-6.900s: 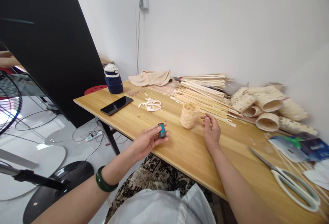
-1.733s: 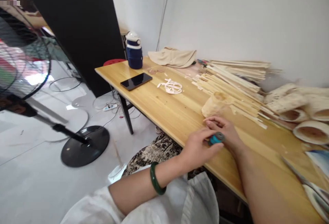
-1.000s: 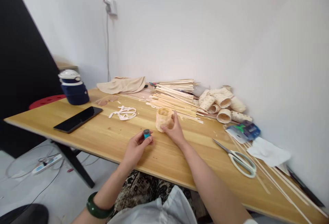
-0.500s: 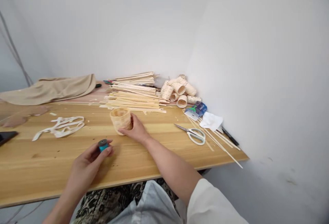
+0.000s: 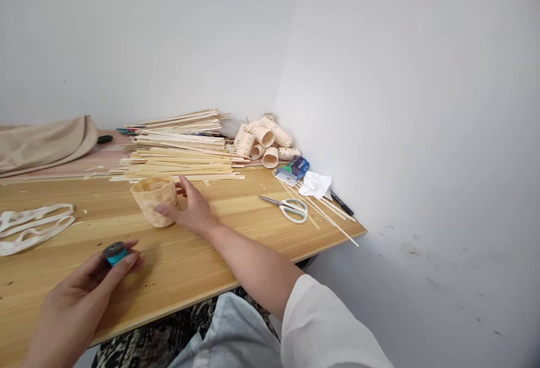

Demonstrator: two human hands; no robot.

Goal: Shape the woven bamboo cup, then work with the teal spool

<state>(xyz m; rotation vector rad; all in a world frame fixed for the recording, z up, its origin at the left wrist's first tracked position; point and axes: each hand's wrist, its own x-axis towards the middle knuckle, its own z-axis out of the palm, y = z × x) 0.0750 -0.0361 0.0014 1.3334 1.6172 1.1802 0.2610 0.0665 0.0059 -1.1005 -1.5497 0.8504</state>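
A small teal spool with dark ends [image 5: 115, 252] is pinched between the fingertips of my left hand [image 5: 76, 303] just above the wooden table [image 5: 236, 227]. My right hand [image 5: 189, 210] wraps its fingers around the side of a small woven basket cup [image 5: 154, 201], which stands upright on the table. The two hands are apart, the spool in front and to the left of the cup.
A stack of flat bamboo strips [image 5: 177, 146] lies behind the cup. Several woven cups [image 5: 264, 140] are piled in the corner. White-handled scissors [image 5: 289, 207], thin sticks [image 5: 329, 219], a blue packet [image 5: 293, 168], a tissue [image 5: 315, 183], white strips [image 5: 29, 224] and a beige cloth [image 5: 42, 143] also lie here.
The view has swung to the right, so the phone and bottle have left it. My right hand went from beside the cup to holding it. The spool stays in my left hand.
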